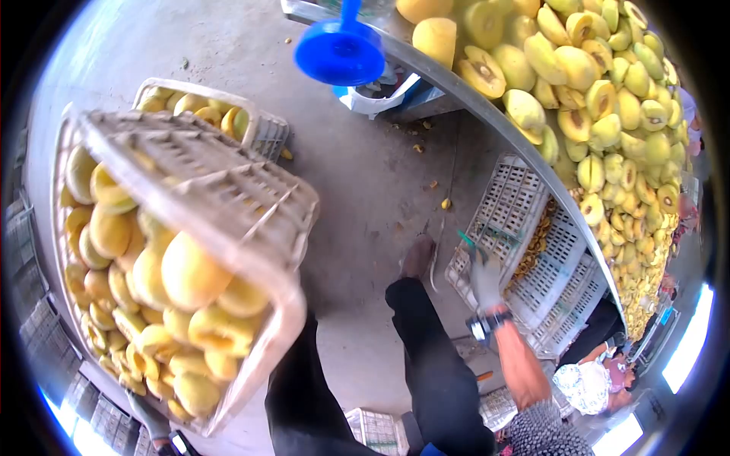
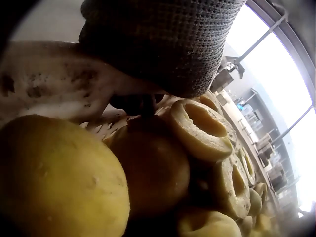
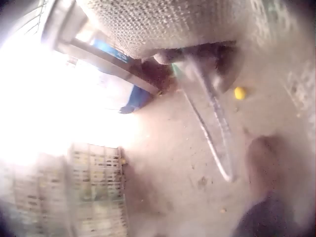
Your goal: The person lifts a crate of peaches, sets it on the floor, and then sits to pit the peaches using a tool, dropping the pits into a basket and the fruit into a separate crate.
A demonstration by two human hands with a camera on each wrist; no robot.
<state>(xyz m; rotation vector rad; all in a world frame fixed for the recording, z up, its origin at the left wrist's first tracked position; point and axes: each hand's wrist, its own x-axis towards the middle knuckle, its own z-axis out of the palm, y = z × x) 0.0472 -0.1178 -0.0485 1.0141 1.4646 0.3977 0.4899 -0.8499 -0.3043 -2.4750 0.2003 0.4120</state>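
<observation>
A pale plastic crate (image 1: pixel 258 182) full of halved yellow peaches (image 1: pixel 190 281) stands tilted at the left of the head view. My gloved left hand (image 1: pixel 148 416) grips its rim at the lower left; in the left wrist view the glove (image 2: pixel 163 44) covers part of that rim, with peach halves (image 2: pixel 202 126) just below. My gloved right hand (image 1: pixel 485 280) holds a pale looped cord (image 3: pixel 210 123) with a green piece (image 1: pixel 466 239) at the fingers. The loop hangs down over the floor, and the fingertips are blurred in the right wrist view.
Another crate (image 1: pixel 258 125) of peaches sits on the floor behind. At right, a metal-edged table (image 1: pixel 532 152) bears many halved peaches, with perforated crates (image 1: pixel 506 201) below it. A blue funnel-shaped thing (image 1: pixel 340 53) hangs near its corner. People (image 1: pixel 589 384) are at the lower right.
</observation>
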